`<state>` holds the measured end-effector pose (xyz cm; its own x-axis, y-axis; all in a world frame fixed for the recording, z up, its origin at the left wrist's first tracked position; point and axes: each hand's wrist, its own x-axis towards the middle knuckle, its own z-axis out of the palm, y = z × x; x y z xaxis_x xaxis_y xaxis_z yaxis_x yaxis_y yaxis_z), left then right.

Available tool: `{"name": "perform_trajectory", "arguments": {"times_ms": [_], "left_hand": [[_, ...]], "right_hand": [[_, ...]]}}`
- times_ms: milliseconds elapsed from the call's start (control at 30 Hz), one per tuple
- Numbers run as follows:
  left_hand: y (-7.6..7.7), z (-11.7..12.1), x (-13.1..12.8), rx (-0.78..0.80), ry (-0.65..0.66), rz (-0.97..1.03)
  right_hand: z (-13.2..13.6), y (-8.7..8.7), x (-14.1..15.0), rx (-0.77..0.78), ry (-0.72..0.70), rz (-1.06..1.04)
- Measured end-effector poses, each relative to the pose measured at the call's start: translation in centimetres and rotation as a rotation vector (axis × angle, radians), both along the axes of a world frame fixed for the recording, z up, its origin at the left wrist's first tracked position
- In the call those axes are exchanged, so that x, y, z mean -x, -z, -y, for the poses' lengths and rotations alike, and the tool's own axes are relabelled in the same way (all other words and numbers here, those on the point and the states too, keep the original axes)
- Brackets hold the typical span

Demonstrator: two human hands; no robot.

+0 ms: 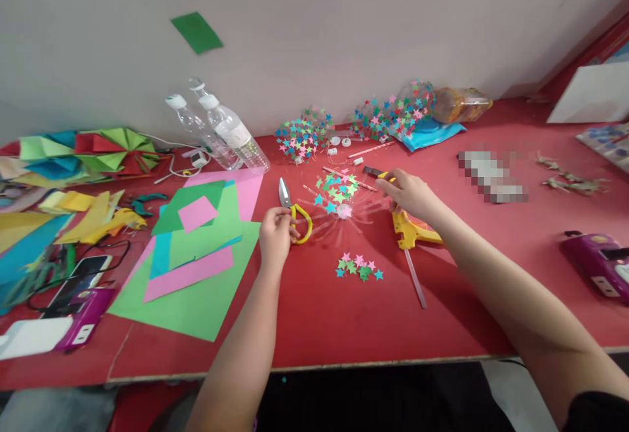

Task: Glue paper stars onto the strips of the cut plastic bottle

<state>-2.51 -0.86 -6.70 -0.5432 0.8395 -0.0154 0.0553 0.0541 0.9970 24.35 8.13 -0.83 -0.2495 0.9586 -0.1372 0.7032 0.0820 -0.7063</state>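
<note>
My left hand (pixel 276 232) is closed around one handle loop of the yellow-handled scissors (pixel 301 225), whose blades point away from me on the red table. My right hand (pixel 411 195) curls over a dark-tipped yellow tool (pixel 372 172), mostly hidden by the fingers. Just below that hand lies a yellow glue gun (pixel 405 232) with a clear glue stick (pixel 417 281) sticking out towards me. Between my hands, star cutouts (pixel 339 189) lie on clear strips that fan out from a small round piece (pixel 343 211). A smaller pile of paper stars (pixel 358 267) is nearer to me.
Coloured paper sheets (pixel 211 314) overlap at left, beside a phone (pixel 78 281) and folded paper ornaments (pixel 113 150). Water bottles (pixel 236 134), star-covered clear balls (pixel 297 139) and a drink bottle (pixel 462 104) line the wall. A purple box (pixel 597 265) sits far right.
</note>
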Motion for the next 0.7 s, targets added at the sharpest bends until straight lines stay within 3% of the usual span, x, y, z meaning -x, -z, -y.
{"name": "perform_trajectory", "arguments": {"times_ms": [167,367,567,700], "left_hand": [[-0.7,0.4,-0.9,0.196,0.139,0.201],[-1.7,0.7,-1.8,0.254,0.338,0.569],[-1.3,0.1,-2.4,0.261,0.439,0.704],[-1.5,0.1,-2.7,0.228,0.44,0.585]], "right_hand": [[0.5,1.0,1.3,0.217,0.028,-0.346],[0.7,1.4,2.4,0.39,0.018,-0.503],[1.0,1.9,3.7,0.428,0.017,-0.569],[1.2,1.9,3.8,0.368,0.016,-0.618]]}}
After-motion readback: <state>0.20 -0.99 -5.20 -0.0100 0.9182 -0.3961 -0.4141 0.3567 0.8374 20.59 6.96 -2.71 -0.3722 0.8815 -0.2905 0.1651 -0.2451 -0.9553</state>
